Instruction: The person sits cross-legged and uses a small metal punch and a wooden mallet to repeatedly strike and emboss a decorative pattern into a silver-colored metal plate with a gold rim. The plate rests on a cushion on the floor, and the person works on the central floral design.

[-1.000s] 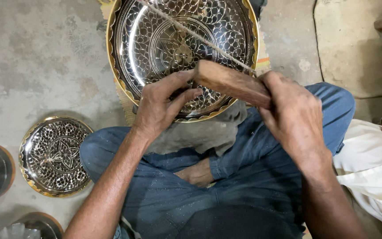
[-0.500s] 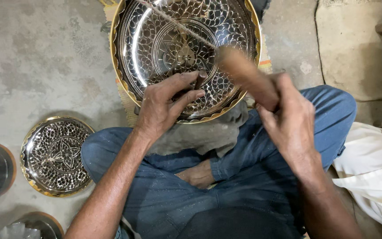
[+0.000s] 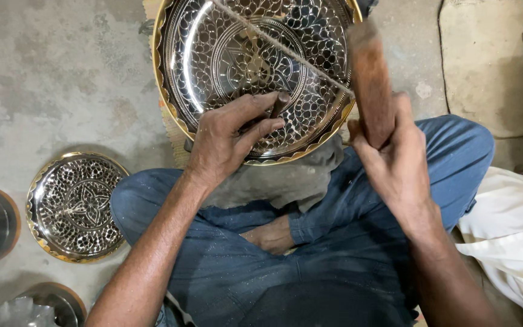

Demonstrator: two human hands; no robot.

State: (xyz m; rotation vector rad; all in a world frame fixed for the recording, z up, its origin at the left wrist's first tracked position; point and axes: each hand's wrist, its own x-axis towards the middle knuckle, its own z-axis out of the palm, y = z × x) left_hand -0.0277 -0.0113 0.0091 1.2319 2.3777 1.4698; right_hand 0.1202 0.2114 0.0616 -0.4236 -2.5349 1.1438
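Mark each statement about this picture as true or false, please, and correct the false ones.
1. The right hand grips a wooden mallet that is raised over the large engraved plate. True.
2. The left hand holds a small dark chisel against the large plate. True.
3. The left hand lies flat on the floor. False: it rests on the large plate's lower part.
4. A smaller engraved plate lies on the concrete floor on the person's left. True.
5. The person wears white trousers. False: the crossed legs are in blue jeans; the white cloth at the right edge belongs to someone else.
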